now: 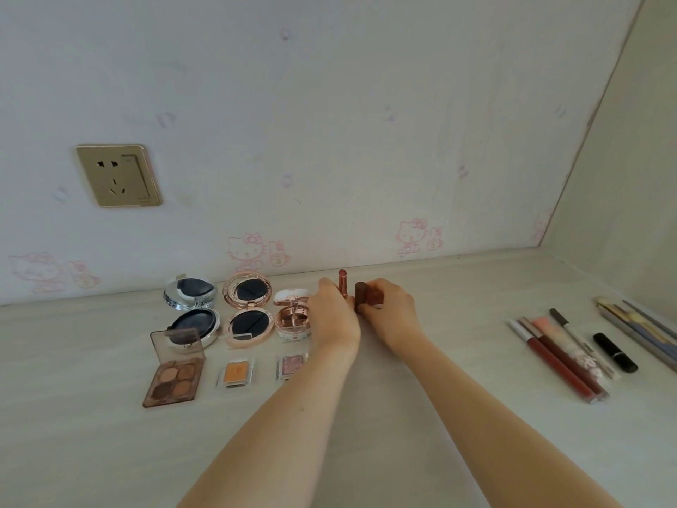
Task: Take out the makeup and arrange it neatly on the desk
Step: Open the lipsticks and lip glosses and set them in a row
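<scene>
Standing lipsticks at twelve o'clock, left hand [335, 313] grips the rose-gold lipstick [343, 282], right hand [390, 309] pinches brown tubes [368, 297]; compacts [249, 309] at ten look arranged, pencils [564, 353] at three unsorted.

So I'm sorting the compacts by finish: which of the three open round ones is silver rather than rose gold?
The leftmost round compact, nearest the wall socket. Its rim is silver; the middle compact and the small one are rose gold.
</scene>
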Demonstrator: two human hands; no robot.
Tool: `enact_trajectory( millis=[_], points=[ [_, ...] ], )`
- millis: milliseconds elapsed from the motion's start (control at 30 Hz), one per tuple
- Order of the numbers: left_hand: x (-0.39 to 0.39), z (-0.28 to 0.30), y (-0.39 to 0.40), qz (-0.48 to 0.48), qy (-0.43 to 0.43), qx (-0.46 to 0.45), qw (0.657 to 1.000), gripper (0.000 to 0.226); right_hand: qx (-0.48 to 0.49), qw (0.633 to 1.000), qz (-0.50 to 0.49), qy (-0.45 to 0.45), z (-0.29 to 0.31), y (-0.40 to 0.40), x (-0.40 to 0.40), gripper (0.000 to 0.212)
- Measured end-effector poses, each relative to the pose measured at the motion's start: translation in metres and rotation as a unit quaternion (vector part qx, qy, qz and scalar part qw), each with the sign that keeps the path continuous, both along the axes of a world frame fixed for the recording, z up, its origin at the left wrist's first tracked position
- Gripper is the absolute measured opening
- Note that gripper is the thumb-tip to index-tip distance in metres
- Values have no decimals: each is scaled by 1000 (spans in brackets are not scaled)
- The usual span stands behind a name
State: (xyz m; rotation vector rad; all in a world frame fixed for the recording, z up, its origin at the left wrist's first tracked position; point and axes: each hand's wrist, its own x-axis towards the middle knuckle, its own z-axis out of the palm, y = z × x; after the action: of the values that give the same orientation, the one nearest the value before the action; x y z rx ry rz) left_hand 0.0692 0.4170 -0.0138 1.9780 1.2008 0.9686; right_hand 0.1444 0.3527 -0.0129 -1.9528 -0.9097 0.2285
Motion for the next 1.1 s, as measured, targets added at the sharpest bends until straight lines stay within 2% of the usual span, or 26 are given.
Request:
enact_trajectory(
  millis=[533,767,867,967,1100],
  points=[
    [-6,-4,-9,-20,-3,6,1000,26,8,1000,4,7,-5,0,3,29],
    [-14,4,-24,-17,-5,-7,1000,43,3,1000,14,15,-2,-10,-2,38],
    [-22,8,-40,-28,-20,-13,999,56,-9,1000,24,16,-2,-20,-8,49],
    [-33,10,-58,-34,-22,-13,999,60,-35,999,32,-9,-3,-38,-13,58],
    [-48,6,-81,-75,-6,20,997,52,-71,995,31,-64,-2,-74,-16,52]
  ],
)
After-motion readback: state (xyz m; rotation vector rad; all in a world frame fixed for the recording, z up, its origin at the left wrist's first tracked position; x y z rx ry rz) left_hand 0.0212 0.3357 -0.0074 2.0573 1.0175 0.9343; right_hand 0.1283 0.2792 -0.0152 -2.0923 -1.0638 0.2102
